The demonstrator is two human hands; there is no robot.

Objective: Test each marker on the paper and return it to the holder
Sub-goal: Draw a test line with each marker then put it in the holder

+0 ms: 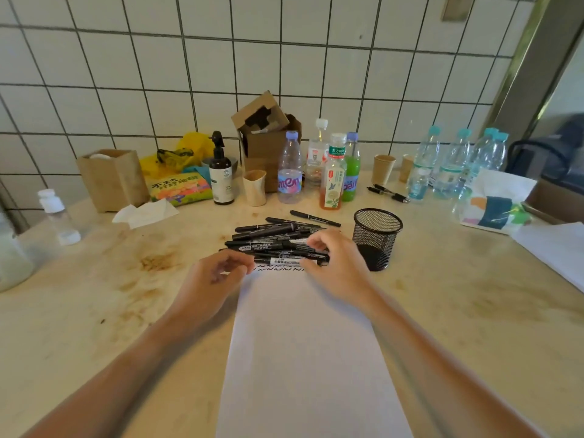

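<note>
- Whiteboard marker (286, 262): black barrel, white label, lying crosswise at paper's (303, 343) far edge, above zigzag test marks (278, 269).
- Left hand (215, 276) and right hand (331, 260): curled fingers pinch its ends.
- Marker pile (275, 237) behind; mesh holder (377, 237) right.

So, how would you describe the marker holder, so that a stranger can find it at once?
Start from the white paper lying in the middle of the table. Just right of its far end, beside the pile of black markers, stands the holder. It is the only black wire-mesh cup; the other cups nearby are paper.
</note>
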